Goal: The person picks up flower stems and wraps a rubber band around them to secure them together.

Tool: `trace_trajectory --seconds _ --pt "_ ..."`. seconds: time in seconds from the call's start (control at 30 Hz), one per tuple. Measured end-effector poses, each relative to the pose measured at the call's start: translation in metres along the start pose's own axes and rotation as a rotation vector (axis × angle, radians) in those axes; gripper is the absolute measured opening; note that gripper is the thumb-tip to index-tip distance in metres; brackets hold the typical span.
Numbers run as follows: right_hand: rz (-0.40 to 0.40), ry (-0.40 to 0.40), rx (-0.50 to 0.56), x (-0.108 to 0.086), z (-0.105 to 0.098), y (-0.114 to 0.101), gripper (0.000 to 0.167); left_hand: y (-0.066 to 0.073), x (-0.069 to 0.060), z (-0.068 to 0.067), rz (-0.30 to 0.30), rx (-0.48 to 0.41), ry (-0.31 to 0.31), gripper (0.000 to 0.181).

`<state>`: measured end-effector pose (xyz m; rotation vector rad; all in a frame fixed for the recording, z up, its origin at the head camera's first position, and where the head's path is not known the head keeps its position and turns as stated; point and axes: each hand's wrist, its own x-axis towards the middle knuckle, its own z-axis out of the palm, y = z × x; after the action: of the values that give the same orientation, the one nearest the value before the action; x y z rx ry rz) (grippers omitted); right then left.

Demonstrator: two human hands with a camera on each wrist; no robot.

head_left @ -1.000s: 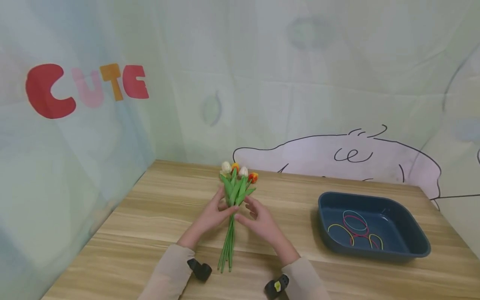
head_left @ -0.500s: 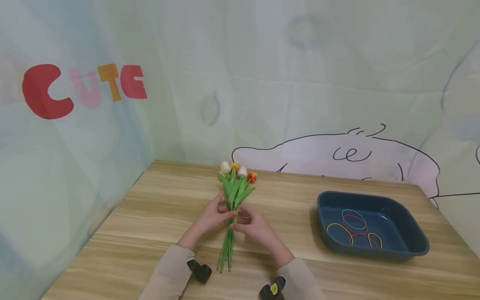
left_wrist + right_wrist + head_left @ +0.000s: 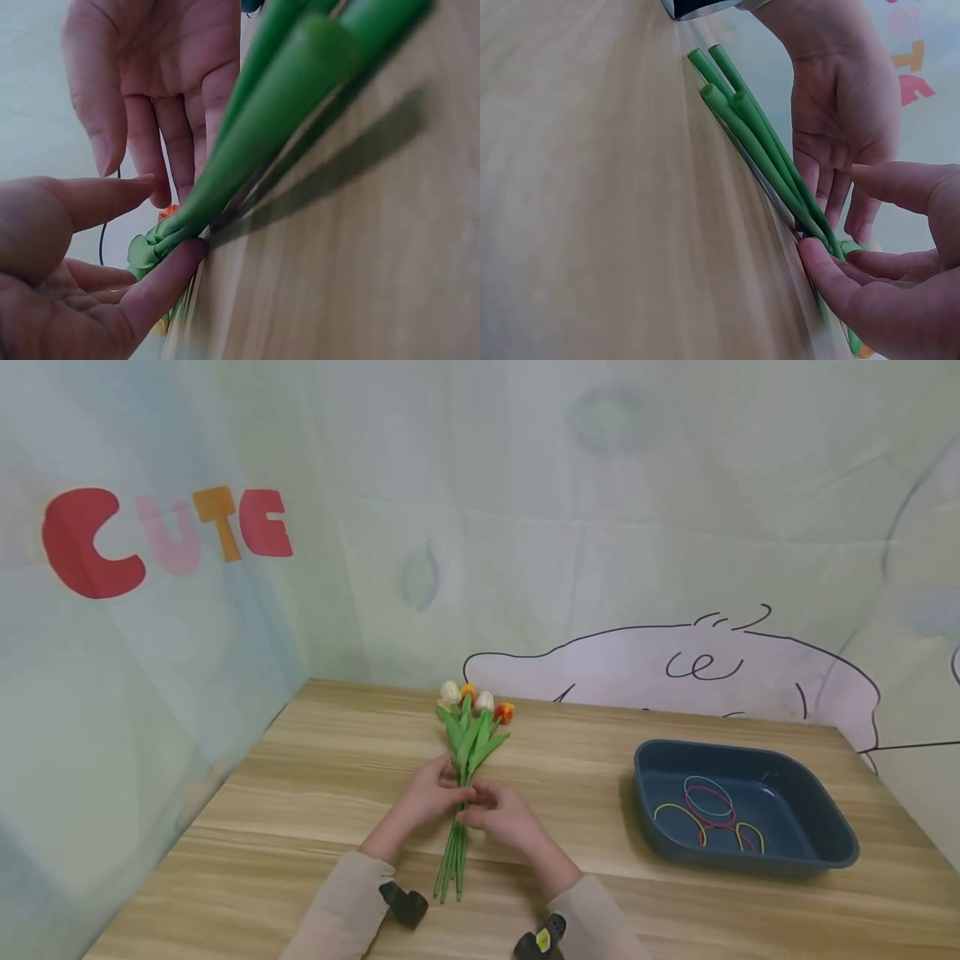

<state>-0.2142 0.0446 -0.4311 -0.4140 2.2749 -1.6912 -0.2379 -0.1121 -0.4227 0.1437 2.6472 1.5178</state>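
A bunch of artificial tulips (image 3: 467, 752) with white and orange-red blooms, green leaves and long green stems lies on the wooden table, blooms toward the wall. From the left, my left hand (image 3: 427, 795) reaches to the stems just below the leaves. My right hand (image 3: 504, 814) meets them from the other side, slightly nearer to me. In the left wrist view, a finger (image 3: 169, 281) of the left hand touches the stems (image 3: 247, 142), thumb held apart. The right wrist view has a right fingertip (image 3: 815, 251) against the stems, its thumb also away from them.
A dark blue tray (image 3: 750, 860) stands on the right of the wooden table (image 3: 315, 777), holding several coloured rubber bands (image 3: 708, 802). Behind the table hangs a printed cloth (image 3: 525, 527); another side of it closes off the left.
My right hand has slid down the stems toward me and come closer to the left hand. The left hand has lowered slightly. The tulips and the tray stay in place.
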Motion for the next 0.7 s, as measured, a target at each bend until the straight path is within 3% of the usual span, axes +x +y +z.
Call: trace_trajectory --seconds 0.37,0.57,0.7 --pt "0.059 0.048 0.046 0.0019 0.0010 0.0016 0.057 -0.0003 0.0003 -0.0003 -0.055 -0.051 -0.005 0.075" --pt "0.093 0.085 0.061 0.0033 0.0004 0.0041 0.053 -0.0007 0.0019 -0.0005 -0.101 -0.100 -0.001 0.076" --pt "0.092 0.090 0.092 0.0038 0.0005 0.0046 0.053 -0.0018 0.0017 0.0007 -0.095 -0.114 0.005 0.071"
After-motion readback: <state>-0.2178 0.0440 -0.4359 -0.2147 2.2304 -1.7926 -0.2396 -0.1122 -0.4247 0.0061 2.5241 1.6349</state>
